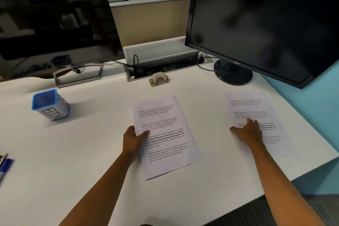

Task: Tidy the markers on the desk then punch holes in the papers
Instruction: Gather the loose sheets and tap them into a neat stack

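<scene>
Basically desk (91,152) first: white, w/ two dark monitors at the back, one left (55,27), one right (266,24), both off. Center paper stack (165,139) lies nearer the front, tilted, printed side up; looks like more than one sheet, edges offset at the bottom. Second paper (256,112) sits well apart to the right, near the desk edge, flat. Blue mesh cup (49,104) labelled BIN stands upright far left, can't tell what's inside. Hole punch (158,79) is at the back center, just in front of the cable tray, untouched, apart from both papers. Markers (4,165) poke in at the left frame edge, only partly in view.

Left hand (133,138) pinches the stack's left edge, thumb on top, fingers under, prob to lift or steady it. Right hand (250,131) is flat, fingers spread, palm down on the second paper, gripping nothing, prob to slide it over. Judgement: gathering sheets before punching; punching not yet begun.
</scene>
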Available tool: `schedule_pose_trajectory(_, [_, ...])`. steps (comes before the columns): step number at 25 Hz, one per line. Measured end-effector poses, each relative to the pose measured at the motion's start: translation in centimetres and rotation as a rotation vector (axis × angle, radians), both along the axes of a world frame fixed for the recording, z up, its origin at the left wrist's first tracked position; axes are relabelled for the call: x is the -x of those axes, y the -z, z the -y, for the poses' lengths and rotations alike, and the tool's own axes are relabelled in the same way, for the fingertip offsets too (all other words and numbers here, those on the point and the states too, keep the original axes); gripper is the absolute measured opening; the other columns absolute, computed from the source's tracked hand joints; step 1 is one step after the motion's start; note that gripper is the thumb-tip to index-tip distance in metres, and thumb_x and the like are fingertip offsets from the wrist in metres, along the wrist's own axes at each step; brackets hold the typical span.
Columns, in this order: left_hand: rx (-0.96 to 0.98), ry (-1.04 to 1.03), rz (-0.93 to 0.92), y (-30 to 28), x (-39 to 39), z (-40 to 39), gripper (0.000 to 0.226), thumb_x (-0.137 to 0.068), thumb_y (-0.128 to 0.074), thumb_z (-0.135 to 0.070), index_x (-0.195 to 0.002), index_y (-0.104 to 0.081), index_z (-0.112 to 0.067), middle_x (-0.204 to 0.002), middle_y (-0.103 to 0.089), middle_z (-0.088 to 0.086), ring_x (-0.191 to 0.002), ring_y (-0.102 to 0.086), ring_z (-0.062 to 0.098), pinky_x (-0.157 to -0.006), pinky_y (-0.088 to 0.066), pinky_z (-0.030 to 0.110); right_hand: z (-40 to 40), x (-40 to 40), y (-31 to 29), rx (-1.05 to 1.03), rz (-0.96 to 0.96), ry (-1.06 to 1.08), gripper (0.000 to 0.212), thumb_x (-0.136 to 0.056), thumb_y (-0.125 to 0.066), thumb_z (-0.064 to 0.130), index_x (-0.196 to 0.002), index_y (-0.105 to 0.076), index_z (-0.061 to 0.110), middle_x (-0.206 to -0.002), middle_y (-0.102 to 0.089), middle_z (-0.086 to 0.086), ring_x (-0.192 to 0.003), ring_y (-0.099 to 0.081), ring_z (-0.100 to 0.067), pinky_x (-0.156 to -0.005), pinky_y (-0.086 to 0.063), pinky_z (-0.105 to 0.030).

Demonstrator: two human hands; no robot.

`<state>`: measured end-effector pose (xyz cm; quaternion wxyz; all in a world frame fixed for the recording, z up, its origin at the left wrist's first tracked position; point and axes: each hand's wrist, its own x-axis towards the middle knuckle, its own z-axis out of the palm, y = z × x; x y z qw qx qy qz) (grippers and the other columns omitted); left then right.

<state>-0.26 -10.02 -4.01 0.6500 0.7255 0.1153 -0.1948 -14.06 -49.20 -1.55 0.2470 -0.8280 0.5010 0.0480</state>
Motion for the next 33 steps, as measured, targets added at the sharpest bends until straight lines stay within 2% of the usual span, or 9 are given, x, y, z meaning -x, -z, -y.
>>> schedule_pose_trajectory(4, [0.021, -0.003, -0.001, 0.1, 0.0, -0.1, 0.047, -0.081, -0.079, -0.013, -0.121, -0.056, -0.007, -0.117, -0.069, 0.008, -0.094, -0.071, 0.027, -0.08, -0.061, 0.043, -1.0, -0.4, -0.1, 0.062, 0.0, -0.064, 0.078, -0.084, -0.069, 0.034, -0.147, -0.033, 0.005, -0.146, -0.04, -0.019, -0.133, -0.042, -0.041, -0.113, -0.033, -0.049])
schedule_pose_trajectory(9, [0.025, 0.004, 0.01, 0.1, 0.0, -0.1, 0.046, -0.08, -0.08, -0.012, -0.12, -0.056, -0.007, -0.116, -0.07, 0.008, -0.094, -0.071, 0.027, -0.079, -0.06, 0.04, -3.9, -0.9, -1.6, 0.218, 0.028, -0.056, 0.05, -0.088, -0.061, 0.012, -0.133, -0.042, -0.001, -0.121, -0.058, -0.023, -0.107, -0.06, -0.042, -0.087, -0.05, -0.044])
schedule_pose_trajectory(12, [0.028, 0.019, 0.013, 0.2, 0.0, -0.3, 0.049, -0.079, -0.081, -0.013, -0.121, -0.056, -0.008, -0.118, -0.07, 0.008, -0.096, -0.072, 0.027, -0.083, -0.06, 0.044, -6.5, -1.4, -2.4, 0.292, 0.039, -0.082, 0.048, -0.09, -0.057, 0.011, -0.135, -0.043, 0.005, -0.111, -0.065, -0.019, -0.096, -0.066, -0.038, -0.081, -0.053, -0.044])
schedule_pose_trajectory(16, [0.035, 0.034, 0.02, 0.0, 0.2, -0.4, 0.05, -0.08, -0.08, -0.012, -0.122, -0.054, -0.008, -0.117, -0.07, 0.008, -0.095, -0.072, 0.027, -0.079, -0.061, 0.04, -11.2, -2.8, -3.6, 0.17, 0.135, -0.134, 0.049, -0.089, -0.056, 0.015, -0.136, -0.045, 0.014, -0.115, -0.067, -0.016, -0.099, -0.066, -0.035, -0.082, -0.052, -0.041])
schedule_pose_trajectory(18, [0.038, 0.029, 0.021, 0.0, 0.2, -0.4, 0.05, -0.079, -0.08, -0.012, -0.122, -0.054, -0.008, -0.117, -0.07, 0.008, -0.096, -0.072, 0.027, -0.082, -0.06, 0.042, -13.8, -3.7, -4.5, 0.101, 0.196, -0.194, 0.042, -0.089, -0.055, 0.013, -0.131, -0.048, 0.018, -0.113, -0.069, -0.012, -0.096, -0.067, -0.033, -0.079, -0.054, -0.039])
schedule_pose_trajectory(23, [0.03, 0.03, 0.017, -0.1, 0.2, -0.5, 0.048, -0.079, -0.08, -0.011, -0.12, -0.056, -0.008, -0.114, -0.071, 0.007, -0.095, -0.072, 0.028, -0.084, -0.06, 0.045, -20.6, -5.8, -6.4, 0.069, 0.234, -0.419, 0.045, -0.095, -0.047, 0.007, -0.14, -0.043, 0.012, -0.112, -0.069, -0.013, -0.098, -0.068, -0.032, -0.08, -0.055, -0.038])
schedule_pose_trajectory(26, [0.002, 0.036, 0.027, -0.2, 0.3, -0.4, 0.045, -0.082, -0.078, -0.015, -0.12, -0.055, -0.009, -0.112, -0.071, 0.004, -0.095, -0.072, 0.026, -0.083, -0.06, 0.044, -24.5, -6.7, -6.5, -0.009, 0.23, -0.522, 0.039, -0.096, -0.049, 0.007, -0.135, -0.046, 0.01, -0.115, -0.068, -0.012, -0.101, -0.067, -0.031, -0.084, -0.056, -0.038])
schedule_pose_trajectory(30, [-0.066, 0.057, 0.071, -0.5, 0.3, -0.3, 0.034, -0.093, -0.065, -0.031, -0.12, -0.056, -0.014, -0.116, -0.068, 0.001, -0.1, -0.069, 0.025, -0.083, -0.059, 0.04, -27.8, -7.3, -5.8, -0.054, 0.164, -0.629, 0.037, -0.097, -0.05, 0.009, -0.133, -0.046, 0.01, -0.123, -0.064, -0.014, -0.11, -0.063, -0.032, -0.093, -0.053, -0.04])
schedule_pose_trajectory(33, [-0.058, 0.027, 0.059, -1.1, 0.7, 0.1, 0.035, -0.104, -0.042, -0.038, -0.123, -0.054, -0.012, -0.122, -0.062, -0.002, -0.104, -0.063, 0.019, -0.09, -0.051, 0.031, -29.2, -7.3, -5.1, -0.105, 0.123, -0.686, 0.045, -0.097, -0.051, 0.011, -0.14, -0.04, 0.009, -0.131, -0.06, -0.016, -0.119, -0.059, -0.033, -0.099, -0.048, -0.04])
